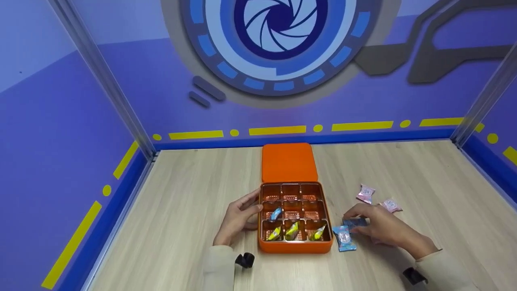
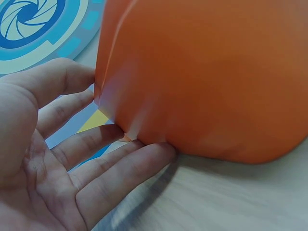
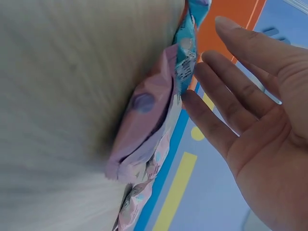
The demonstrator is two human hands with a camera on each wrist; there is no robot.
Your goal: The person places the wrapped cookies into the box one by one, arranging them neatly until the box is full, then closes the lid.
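Observation:
An orange box point(image 1: 295, 247) holds a divided tray. Yellow-wrapped candies point(image 1: 291, 230) lie in its three front compartments, and a blue-wrapped candy point(image 1: 276, 214) is in the middle row's left one. My left hand point(image 1: 239, 216) touches the box's left side, its spread fingertips along the orange wall point(image 2: 207, 82) in the left wrist view. On the right, my right hand point(image 1: 381, 226) reaches over a blue candy point(image 1: 354, 222), fingers extended and parted at its edge. Another blue candy point(image 1: 344, 238) lies between that hand and the box. A pink candy point(image 3: 144, 110) is below the hand.
The box's orange lid point(image 1: 288, 162) lies folded back behind it. Two pink candies point(image 1: 366, 193) lie beyond the right hand on the wooden table point(image 1: 194, 182). Printed purple-blue panels point(image 1: 250, 117) rise at the back and both sides.

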